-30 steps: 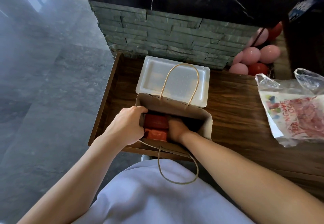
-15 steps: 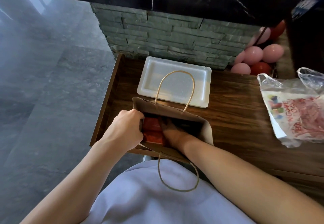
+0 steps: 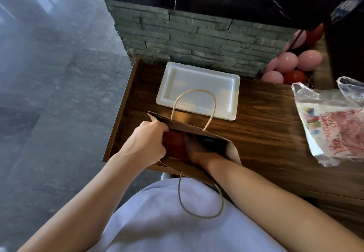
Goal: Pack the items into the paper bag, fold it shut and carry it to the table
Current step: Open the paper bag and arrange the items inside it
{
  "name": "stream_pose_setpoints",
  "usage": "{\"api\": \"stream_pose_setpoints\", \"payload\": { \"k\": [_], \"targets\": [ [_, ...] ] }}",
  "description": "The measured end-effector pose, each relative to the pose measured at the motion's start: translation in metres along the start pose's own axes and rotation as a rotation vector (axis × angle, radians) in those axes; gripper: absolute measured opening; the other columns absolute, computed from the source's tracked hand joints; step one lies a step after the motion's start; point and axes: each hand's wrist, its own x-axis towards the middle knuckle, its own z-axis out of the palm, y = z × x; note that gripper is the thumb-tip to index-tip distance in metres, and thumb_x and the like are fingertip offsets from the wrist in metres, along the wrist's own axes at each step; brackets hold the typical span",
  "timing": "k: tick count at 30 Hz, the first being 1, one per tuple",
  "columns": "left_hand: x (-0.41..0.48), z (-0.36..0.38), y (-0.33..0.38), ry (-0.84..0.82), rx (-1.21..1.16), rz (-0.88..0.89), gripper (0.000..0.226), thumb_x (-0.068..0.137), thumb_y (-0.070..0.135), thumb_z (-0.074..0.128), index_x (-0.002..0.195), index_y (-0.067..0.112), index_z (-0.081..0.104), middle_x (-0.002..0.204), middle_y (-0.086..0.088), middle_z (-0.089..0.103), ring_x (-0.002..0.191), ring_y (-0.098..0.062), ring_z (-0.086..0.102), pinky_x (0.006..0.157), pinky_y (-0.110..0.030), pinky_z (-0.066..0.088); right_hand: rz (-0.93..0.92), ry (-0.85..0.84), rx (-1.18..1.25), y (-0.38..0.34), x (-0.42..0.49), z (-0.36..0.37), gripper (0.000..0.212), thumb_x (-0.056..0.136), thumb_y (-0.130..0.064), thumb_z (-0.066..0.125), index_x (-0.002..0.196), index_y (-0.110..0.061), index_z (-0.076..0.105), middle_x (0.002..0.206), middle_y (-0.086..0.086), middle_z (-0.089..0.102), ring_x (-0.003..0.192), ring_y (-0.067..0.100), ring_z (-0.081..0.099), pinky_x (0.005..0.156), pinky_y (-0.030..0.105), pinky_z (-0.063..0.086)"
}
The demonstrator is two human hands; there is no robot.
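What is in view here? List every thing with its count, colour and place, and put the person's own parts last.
paper bag: one, brown, open, at the near edge of the wooden surface
bag handles: two, tan cord, one standing up at the far side, one hanging toward the person
red item: at least one, red, inside the bag
foam tray: one, white, behind the bag
wooden surface: one, dark brown, under all of it
plastic bag: one, clear with red print, far right
balloons: several, pink and red, back right
stone wall: one, grey, behind the tray
left hand: one, grip on the bag's left rim
right hand: one, reaching inside the bag, fingers hidden
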Motion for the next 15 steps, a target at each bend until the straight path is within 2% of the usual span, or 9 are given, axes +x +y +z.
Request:
{"api": "stream_pose_setpoints", "payload": {
  "k": [1,3,4,6,8,10,13,15],
  "targets": [
    [-0.001,0.0,-0.001,0.0,0.002,0.0,0.042,0.082,0.004,0.058,0.12,0.022,0.063,0.097,-0.005,0.067,0.073,-0.019,0.063,0.054,-0.021,0.054,-0.011,-0.043,0.033,-0.001,-0.001,-0.003,0.059,0.095,-0.062,0.025,0.149,-0.037,0.023,0.157,0.003,0.031,0.14,0.025,0.032,0.112,0.039,0.02],
    [-0.002,-0.001,-0.004,0.004,0.014,-0.003,0.044,0.083,0.005,0.059,0.122,0.024,0.062,0.1,-0.003,0.068,0.07,-0.014,0.06,0.051,-0.013,0.047,0.023,-0.21,0.114,-0.004,-0.001,-0.016,0.063,0.096,-0.048,0.044,0.151,-0.03,0.02,0.156,0.007,0.031,0.139,0.027,0.034,0.111,0.036,0.023],
    [-0.004,-0.003,-0.005,0.011,0.024,-0.005,0.044,0.082,0.005,0.059,0.121,0.026,0.064,0.097,-0.001,0.067,0.063,-0.011,0.055,0.048,-0.009,0.041,0.069,-0.289,0.114,-0.006,-0.003,-0.024,0.066,0.093,-0.039,0.056,0.149,-0.023,0.026,0.152,0.012,0.037,0.134,0.029,0.04,0.107,0.034,0.03],
    [-0.006,-0.002,-0.005,0.022,0.035,-0.003,0.038,0.082,0.007,0.06,0.112,0.028,0.069,0.084,0.006,0.06,0.052,-0.005,0.045,0.042,-0.007,0.03,0.142,-0.334,0.042,-0.003,-0.007,-0.038,0.054,0.086,-0.023,0.068,0.136,-0.01,0.049,0.135,0.018,0.056,0.118,0.031,0.056,0.094,0.032,0.044],
    [-0.007,-0.001,-0.004,0.015,0.04,0.015,0.035,0.082,0.007,0.06,0.106,0.029,0.072,0.08,0.008,0.053,0.051,-0.002,0.042,0.042,-0.008,0.028,0.195,-0.364,-0.042,0.003,-0.013,-0.053,0.04,0.085,-0.016,0.069,0.122,-0.007,0.06,0.122,0.017,0.064,0.108,0.031,0.062,0.08,0.03,0.047],
    [-0.005,0.006,-0.002,-0.001,0.035,0.041,0.037,0.08,0.005,0.058,0.105,0.028,0.072,0.079,0.008,0.053,0.054,-0.004,0.044,0.043,-0.011,0.03,0.261,-0.417,-0.156,0.014,-0.026,-0.07,0.037,0.085,-0.015,0.068,0.121,-0.007,0.06,0.117,0.014,0.064,0.103,0.031,0.063,0.071,0.029,0.045],
    [-0.007,0.003,-0.003,-0.011,0.051,0.021,0.033,0.078,0.006,0.061,0.104,0.023,0.072,0.067,0.014,0.048,0.053,-0.007,0.046,0.042,-0.012,0.029,0.287,-0.471,-0.256,0.026,-0.028,-0.082,0.031,0.089,-0.014,0.063,0.12,-0.01,0.061,0.114,0.012,0.065,0.094,0.027,0.063,0.07,0.029,0.044],
    [-0.009,0.002,-0.006,-0.01,0.054,0.024,0.03,0.079,0.008,0.063,0.104,0.021,0.072,0.063,0.019,0.042,0.051,-0.007,0.045,0.042,-0.011,0.027,0.301,-0.501,-0.236,0.034,-0.028,-0.082,0.027,0.09,-0.011,0.061,0.117,-0.013,0.062,0.113,0.01,0.064,0.092,0.025,0.062,0.073,0.031,0.046]
  ]
}}
